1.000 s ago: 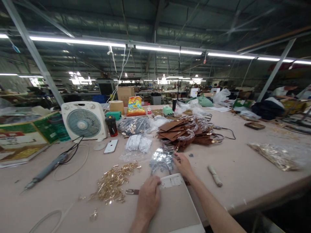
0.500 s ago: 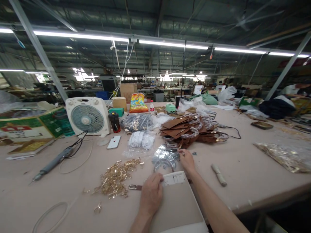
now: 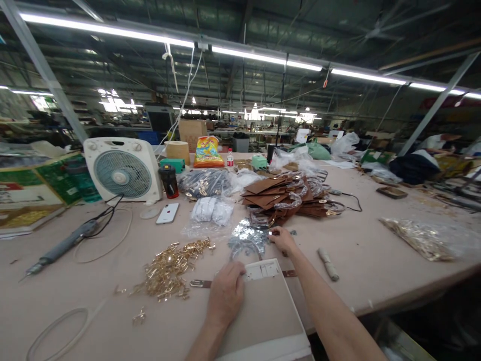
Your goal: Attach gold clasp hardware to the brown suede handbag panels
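At ten o'clock from the beige panel [image 3: 265, 311] on the surface [image 3: 128, 336], gold fasteners [image 3: 165, 275] lay heaped; the left hand [image 3: 227, 292] rested over the panel's edge, its grip unclear. At twelve lay shiny plates [image 3: 244, 230], and at one o'clock the right hand [image 3: 283, 240] pinched a small bright piece [image 3: 270, 232], plainer than half a second before, suggesting it was just lifted.

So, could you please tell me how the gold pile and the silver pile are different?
Colour: the gold pile is yellowish, while the silver pile is greyish white. Size: the gold pile covers more of the table than the silver pile. Contact: the right hand is at the edge of the silver pile, while neither hand is on the gold pile. Both are loose heaps of small, shiny pieces.
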Available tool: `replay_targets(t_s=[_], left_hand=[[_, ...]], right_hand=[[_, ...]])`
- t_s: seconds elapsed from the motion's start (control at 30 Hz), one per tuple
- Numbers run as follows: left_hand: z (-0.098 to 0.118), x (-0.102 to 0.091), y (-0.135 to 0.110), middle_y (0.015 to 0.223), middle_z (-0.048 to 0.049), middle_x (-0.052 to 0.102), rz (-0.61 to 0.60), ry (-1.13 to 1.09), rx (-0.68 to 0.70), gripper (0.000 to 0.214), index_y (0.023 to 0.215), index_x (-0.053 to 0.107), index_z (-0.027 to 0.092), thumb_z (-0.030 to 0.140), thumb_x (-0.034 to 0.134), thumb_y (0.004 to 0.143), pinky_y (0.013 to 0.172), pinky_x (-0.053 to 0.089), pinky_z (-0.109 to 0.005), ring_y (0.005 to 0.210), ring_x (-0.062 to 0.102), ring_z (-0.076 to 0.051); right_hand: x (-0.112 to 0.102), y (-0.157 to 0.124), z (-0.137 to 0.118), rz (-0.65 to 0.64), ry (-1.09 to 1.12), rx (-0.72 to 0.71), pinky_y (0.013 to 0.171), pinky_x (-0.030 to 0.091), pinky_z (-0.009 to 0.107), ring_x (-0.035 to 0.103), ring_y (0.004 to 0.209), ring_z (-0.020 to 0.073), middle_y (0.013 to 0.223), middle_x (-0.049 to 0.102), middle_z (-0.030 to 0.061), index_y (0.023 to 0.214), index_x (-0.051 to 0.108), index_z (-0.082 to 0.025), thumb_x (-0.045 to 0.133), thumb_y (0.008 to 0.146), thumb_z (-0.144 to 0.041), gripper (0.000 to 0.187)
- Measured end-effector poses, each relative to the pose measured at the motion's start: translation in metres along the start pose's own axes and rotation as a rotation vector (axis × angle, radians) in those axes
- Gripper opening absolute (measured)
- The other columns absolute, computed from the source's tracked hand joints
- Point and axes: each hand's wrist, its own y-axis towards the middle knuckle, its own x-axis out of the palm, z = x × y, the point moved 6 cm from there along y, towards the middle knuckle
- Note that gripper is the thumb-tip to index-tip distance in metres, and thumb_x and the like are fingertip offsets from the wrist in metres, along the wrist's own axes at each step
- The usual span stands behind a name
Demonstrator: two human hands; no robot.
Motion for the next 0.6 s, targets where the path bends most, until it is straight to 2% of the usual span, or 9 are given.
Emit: replay_targets(t_s=[0.17,0.33,0.43,0.5,0.6], left_hand=[[0.001,0.0,0.0,0.108,-0.0044,0.072,-0.012,0.009,-0.003,0.027,0.098,0.064,0.024,0.004,0.046,0.092,0.098,0.053,-0.04,0.106,0.066,-0.023],[0.003,0.0,0.002,0.111,-0.0046,0.072,-0.034,-0.009,-0.009,0.027,0.099,0.064,0.024,0.004,0.046,0.094,0.101,0.052,-0.04,0.108,0.065,-0.022],[0.006,-0.002,0.003,0.114,-0.0042,0.072,-0.054,-0.028,-0.001,0.02,0.103,0.065,0.024,0.013,0.049,0.099,0.101,0.051,-0.04,0.109,0.065,-0.022],[0.009,-0.004,0.003,0.118,-0.0048,0.071,-0.07,-0.02,0.014,0.013,0.109,0.065,0.024,0.023,0.056,0.1,0.101,0.051,-0.041,0.111,0.064,-0.023],[0.016,-0.006,0.003,0.13,-0.0075,0.068,-0.077,0.048,0.069,0.029,0.121,0.064,0.024,0.034,0.069,0.094,0.107,0.049,-0.046,0.12,0.061,-0.028]], right_hand=[[-0.007,-0.014,-0.004,0.028,0.23,0.022,0.069,0.052,0.03,0.067,0.073,0.0199,0.078,0.074,0.0041,0.083,0.073,-0.019,0.08,0.066,-0.049,0.035],[-0.025,-0.026,-0.011,0.119,0.44,0.098,0.056,0.045,0.026,0.057,0.061,0.0144,0.074,0.07,0.0017,0.102,0.073,-0.017,0.08,0.066,-0.061,0.057],[-0.038,-0.043,-0.025,0.119,0.523,0.107,0.058,0.046,0.025,0.058,0.063,0.0134,0.077,0.069,0.001,0.102,0.072,-0.018,0.082,0.067,-0.062,0.056],[-0.046,-0.063,-0.037,0.077,0.557,0.084,0.062,0.049,0.025,0.061,0.069,0.0141,0.082,0.07,0.0015,0.101,0.073,-0.02,0.083,0.07,-0.06,0.052],[-0.049,-0.104,-0.052,-0.011,0.561,0.055,0.065,0.051,0.026,0.061,0.07,0.0149,0.082,0.071,0.0025,0.101,0.074,-0.02,0.083,0.075,-0.057,0.046]])
